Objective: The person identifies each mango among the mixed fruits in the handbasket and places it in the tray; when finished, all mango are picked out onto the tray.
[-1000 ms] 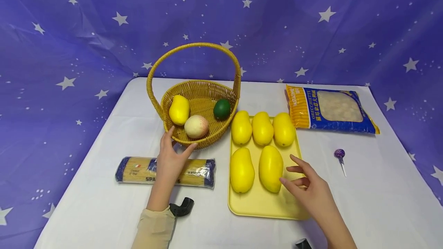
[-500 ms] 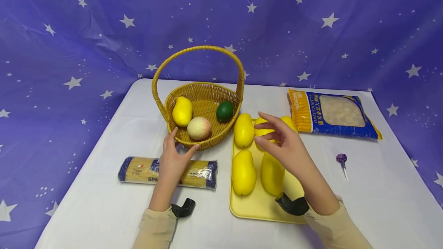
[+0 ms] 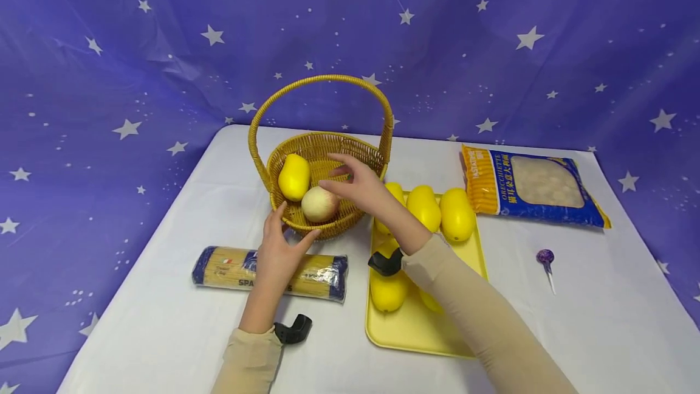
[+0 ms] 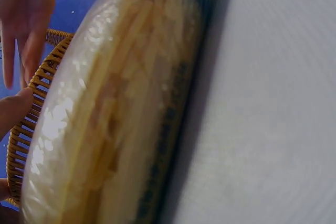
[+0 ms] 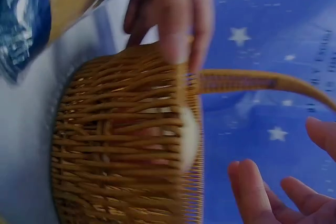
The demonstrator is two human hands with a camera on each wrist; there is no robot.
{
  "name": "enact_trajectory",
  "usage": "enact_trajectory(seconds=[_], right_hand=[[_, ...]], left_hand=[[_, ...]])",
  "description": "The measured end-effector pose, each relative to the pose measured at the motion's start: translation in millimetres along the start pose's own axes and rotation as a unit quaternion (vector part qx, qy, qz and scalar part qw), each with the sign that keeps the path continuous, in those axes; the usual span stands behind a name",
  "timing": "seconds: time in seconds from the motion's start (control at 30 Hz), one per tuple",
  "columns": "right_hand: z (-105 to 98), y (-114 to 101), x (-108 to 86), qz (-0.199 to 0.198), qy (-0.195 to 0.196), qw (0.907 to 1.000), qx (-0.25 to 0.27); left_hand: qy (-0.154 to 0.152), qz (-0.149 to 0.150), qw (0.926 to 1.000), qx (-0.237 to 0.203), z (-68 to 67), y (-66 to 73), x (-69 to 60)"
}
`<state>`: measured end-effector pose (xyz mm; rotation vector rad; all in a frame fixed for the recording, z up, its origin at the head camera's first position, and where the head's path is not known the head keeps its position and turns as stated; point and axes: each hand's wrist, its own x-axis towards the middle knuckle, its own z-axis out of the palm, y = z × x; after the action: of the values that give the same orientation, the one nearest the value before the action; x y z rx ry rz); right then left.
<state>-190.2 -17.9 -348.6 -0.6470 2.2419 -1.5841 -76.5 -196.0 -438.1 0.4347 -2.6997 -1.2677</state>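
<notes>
The wicker basket (image 3: 350, 224) stands at the back of the table with its handle arching up. Inside lie a yellow mango (image 3: 294, 178) and a pale peach (image 3: 318, 205); a dark green fruit is mostly hidden behind my right hand. With thumb and fingers, my left hand (image 3: 280, 254) holds the basket's front rim. My right hand (image 3: 358, 184) hovers over the basket beside the peach, fingers apart and nothing between them. The right wrist view shows the basket's woven side and the spread right fingertips (image 5: 249, 177).
A yellow tray (image 3: 404, 333) bears several yellow mangoes (image 3: 457, 214), partly covered by my right forearm. A spaghetti pack (image 3: 224, 266) lies under my left wrist. An orecchiette bag (image 3: 538, 187) is at the back right, a lollipop (image 3: 545, 257) in front of it.
My right hand has moved from the tray, left and away from me, to above the basket, carrying nothing. The left hand stays at the rim. The view has shifted slightly.
</notes>
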Motion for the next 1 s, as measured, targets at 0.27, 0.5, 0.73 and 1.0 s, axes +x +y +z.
enact_trajectory(seconds=[0.27, 0.5, 0.73, 1.0], right_hand=[[21, 14, 47.8, 0.009, 0.005, 0.9995, -0.030], [31, 22, 70.4, 0.038, -0.013, 0.9976, -0.057], [39, 33, 84.2, 0.063, -0.016, 0.9933, -0.095], [56, 43, 93.5, 0.100, -0.007, 0.9890, -0.108]], left_hand=[[0.002, -0.001, 1.0000, 0.004, -0.3, 0.3, 1.2], [0.004, 0.001, 1.0000, -0.002, 1.3, 0.8, 1.1], [0.005, 0.000, 0.9999, 0.009, 1.7, 0.6, -0.3], [0.011, 0.006, 0.9999, 0.007, 1.8, -1.2, -0.5]])
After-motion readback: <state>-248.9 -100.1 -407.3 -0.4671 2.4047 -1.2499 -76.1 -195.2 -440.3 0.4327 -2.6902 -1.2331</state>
